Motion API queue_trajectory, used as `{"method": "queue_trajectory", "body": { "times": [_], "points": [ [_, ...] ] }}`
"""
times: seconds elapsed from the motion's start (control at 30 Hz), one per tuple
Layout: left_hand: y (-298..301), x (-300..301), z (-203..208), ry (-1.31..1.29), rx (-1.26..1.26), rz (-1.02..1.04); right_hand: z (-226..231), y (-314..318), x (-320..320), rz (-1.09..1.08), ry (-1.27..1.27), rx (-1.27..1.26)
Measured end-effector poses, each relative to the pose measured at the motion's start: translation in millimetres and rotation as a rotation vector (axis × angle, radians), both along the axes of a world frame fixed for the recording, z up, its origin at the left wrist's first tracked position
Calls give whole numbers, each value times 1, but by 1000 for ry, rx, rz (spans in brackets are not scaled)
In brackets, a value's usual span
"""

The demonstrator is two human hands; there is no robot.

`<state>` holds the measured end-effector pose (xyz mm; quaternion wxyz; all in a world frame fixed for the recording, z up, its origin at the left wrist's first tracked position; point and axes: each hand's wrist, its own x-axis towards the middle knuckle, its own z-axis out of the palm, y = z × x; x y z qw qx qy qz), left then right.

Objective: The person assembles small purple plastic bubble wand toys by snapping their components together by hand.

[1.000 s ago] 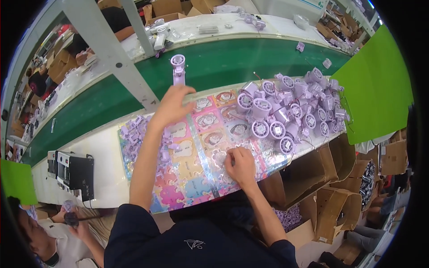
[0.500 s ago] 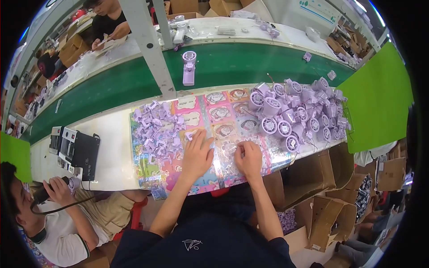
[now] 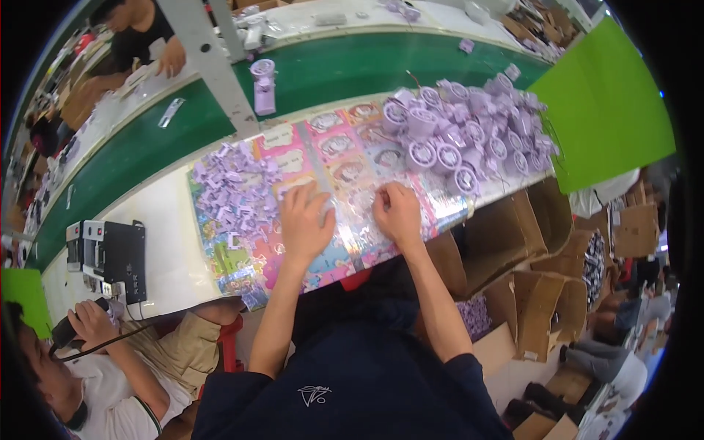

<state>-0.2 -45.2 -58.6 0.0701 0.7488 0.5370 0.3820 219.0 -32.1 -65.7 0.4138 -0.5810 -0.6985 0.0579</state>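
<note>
My left hand (image 3: 306,226) lies palm down on a colourful, glossy printed mat (image 3: 323,275), its fingers stretched and the thumb held apart. Its fingertips are at the right edge of a heap of small light-purple plastic parts (image 3: 233,189). Any piece under those fingers is hidden. A short way to the right, my right hand (image 3: 400,214) rests over the mat with curled fingers. Whatever they may hold is out of sight. Beyond it, on the right, is a large pile of light-purple round fan housings (image 3: 469,139), some with thin wires.
A purple handheld fan body (image 3: 264,88) stands on the green conveyor belt (image 3: 315,66) behind a grey post (image 3: 209,66). Left are a black box-shaped device (image 3: 117,257) and a co-worker holding a corded tool (image 3: 70,330). Cardboard boxes (image 3: 499,242) sit below the table's right edge.
The whole view has shifted and tilted, so table and belt appear higher and farther left. My hands stay at nearly the same places on the mat. The far person's hands have moved.
</note>
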Motion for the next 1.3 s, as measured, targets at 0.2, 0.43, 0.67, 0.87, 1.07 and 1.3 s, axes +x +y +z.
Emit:
{"method": "queue_trajectory", "body": {
  "times": [0.2, 0.43, 0.67, 0.87, 1.07, 1.3],
  "points": [
    [2, -9, -3, -101, 69, -17, -1, -1, -3, -17, 21, -27],
    [1, -4, 2, -128, 69, -42, -1, -1, -2, -2, 20, -28],
    [-3, -2, 5, -119, 37, -49, 1, -7, -2, 24, -9, -21],
    [4, 6, 16, -102, 26, -195, 5, -5, -3, 25, -2, -40],
    [31, 28, 15, -62, -23, -249, 6, -3, -3, 33, -15, -52],
    [34, 26, 4, -177, -55, -236, 10, -5, -3, 22, -22, -53]
  ]
}}
